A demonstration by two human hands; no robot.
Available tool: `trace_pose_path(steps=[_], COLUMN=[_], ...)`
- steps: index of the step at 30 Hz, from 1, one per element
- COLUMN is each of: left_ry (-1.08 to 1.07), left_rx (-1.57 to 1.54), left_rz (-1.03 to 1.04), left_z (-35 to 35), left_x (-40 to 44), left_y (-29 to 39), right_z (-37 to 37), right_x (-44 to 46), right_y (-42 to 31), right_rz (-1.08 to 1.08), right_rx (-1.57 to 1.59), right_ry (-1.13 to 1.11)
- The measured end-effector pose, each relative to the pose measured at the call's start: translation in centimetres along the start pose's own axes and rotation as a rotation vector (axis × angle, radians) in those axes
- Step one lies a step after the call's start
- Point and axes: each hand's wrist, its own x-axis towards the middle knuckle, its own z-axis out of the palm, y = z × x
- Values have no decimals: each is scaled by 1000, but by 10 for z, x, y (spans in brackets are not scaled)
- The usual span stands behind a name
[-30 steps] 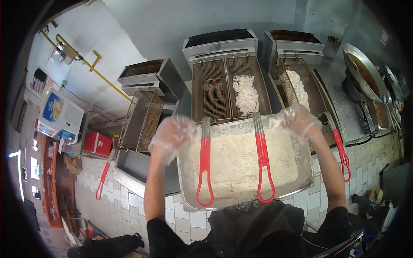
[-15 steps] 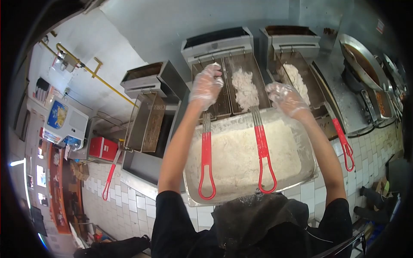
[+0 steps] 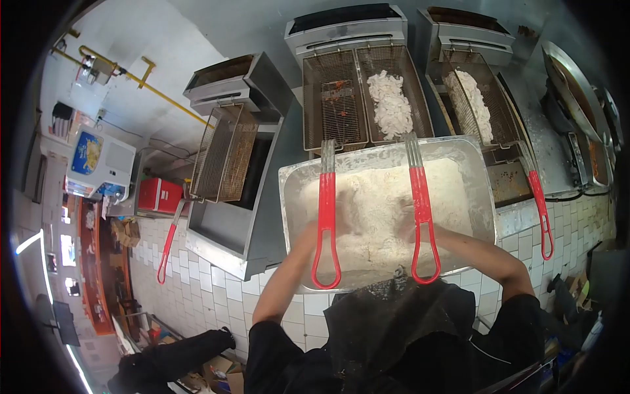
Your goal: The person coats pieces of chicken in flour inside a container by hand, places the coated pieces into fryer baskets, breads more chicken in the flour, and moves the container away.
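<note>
Your left hand (image 3: 337, 211) and right hand (image 3: 405, 224) blur into soft, pale powder (image 3: 377, 190) in the metal tray (image 3: 487, 197); their grip can't be told.

Count one left hand (image 3: 340, 215) and one right hand (image 3: 405, 224), blurred, in one tray (image 3: 487, 197) of flour (image 3: 380, 197). Count four baskets (image 3: 333, 108): two straight beyond the hands, one out to the left, one beyond to the right. Tally three fryers (image 3: 348, 29): one left of the hands, one straight beyond, one beyond to the right. Add four red handles (image 3: 327, 200): two above the hands, one well out on each side. Note two food piles (image 3: 392, 105), beyond the hands, and one red box (image 3: 159, 195), far left.
</note>
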Motion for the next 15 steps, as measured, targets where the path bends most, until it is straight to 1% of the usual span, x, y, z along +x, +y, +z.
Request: trace_pose_path(steps=[4,6,9,12,15], left_ry=[-19,-36,-199,-525,-478], left_rx=[1040,1563,1436,1225,968], left_rz=[116,159,228,255,-34], left_z=[67,83,77,91,80], left_x=[39,47,47,19,8], left_y=[23,30,33,62,47], right_z=[24,24,17,8,-10], right_x=[18,20,20,13,-9], right_y=[-19,-25,-31,-29,-18], right_rz=[-39,-55,-98,-146,-129], right_rx=[26,51,112,224,420], right_ry=[73,55,-30,-125,-167])
